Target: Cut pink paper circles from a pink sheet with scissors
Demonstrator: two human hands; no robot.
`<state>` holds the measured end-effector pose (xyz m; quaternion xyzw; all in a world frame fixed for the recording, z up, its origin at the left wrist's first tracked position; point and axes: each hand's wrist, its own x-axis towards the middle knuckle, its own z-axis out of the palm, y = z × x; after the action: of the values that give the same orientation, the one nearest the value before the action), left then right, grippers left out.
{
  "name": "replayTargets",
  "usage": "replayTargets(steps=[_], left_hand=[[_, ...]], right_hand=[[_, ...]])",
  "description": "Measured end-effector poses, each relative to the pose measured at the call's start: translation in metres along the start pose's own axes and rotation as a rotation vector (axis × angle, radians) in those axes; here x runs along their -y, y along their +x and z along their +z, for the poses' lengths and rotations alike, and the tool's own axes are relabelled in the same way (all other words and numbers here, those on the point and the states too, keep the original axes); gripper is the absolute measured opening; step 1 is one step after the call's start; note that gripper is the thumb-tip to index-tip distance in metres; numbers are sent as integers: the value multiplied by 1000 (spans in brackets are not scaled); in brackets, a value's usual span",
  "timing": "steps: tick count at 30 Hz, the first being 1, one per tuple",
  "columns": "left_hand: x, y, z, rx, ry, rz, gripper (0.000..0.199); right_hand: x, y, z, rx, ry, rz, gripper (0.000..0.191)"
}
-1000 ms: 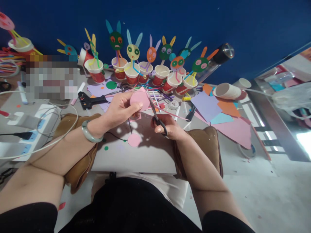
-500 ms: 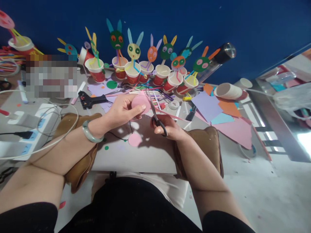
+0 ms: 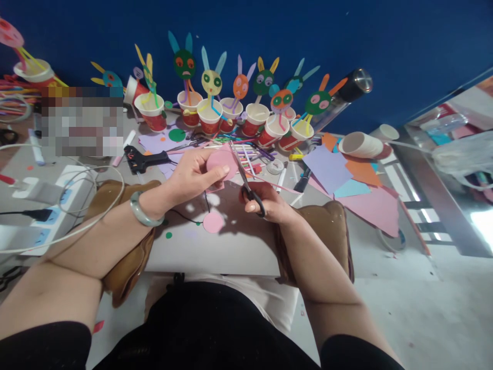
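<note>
Pinched between the thumb and fingers of my left hand (image 3: 196, 172) is a piece of pink paper (image 3: 220, 163) with a rounded outline. My right hand (image 3: 265, 199) grips black-handled scissors (image 3: 246, 181) by the finger loops. Their blades point up and away from me, along the right edge of the pink paper. Whether the blades are closed on the paper I cannot tell. Below the hands, a small pink paper circle (image 3: 213, 222) lies flat on the white table (image 3: 215, 254), by a thin black cord.
Several red-and-white paper cups (image 3: 210, 114) with paper rabbit figures stand along the blue wall. A black glue gun (image 3: 144, 160) lies left of my hands. Coloured paper sheets (image 3: 329, 169) and stacked cups (image 3: 360, 144) are at right. A power strip (image 3: 54, 205) with cables lies left.
The pink paper has turned slightly in my left hand, and a corner now shows at its top beside the blades. Both hands stay nearly in place.
</note>
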<state>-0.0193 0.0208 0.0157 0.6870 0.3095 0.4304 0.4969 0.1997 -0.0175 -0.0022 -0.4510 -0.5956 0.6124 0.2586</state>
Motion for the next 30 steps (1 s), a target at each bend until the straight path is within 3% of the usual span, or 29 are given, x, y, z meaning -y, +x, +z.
replayTargets(steps=[12,23,30], left_hand=[[0,-1,1,-17,-81,-55,20],[2,0,-1,67,15,12,20],[0,0,-1,53,58,27,19]], right_hand=[[-7,2,-3,-15,-66,-28,65],[-5,2,-4,66,-100,-22,70],[-6,3,-3,51,-95,-60,71]])
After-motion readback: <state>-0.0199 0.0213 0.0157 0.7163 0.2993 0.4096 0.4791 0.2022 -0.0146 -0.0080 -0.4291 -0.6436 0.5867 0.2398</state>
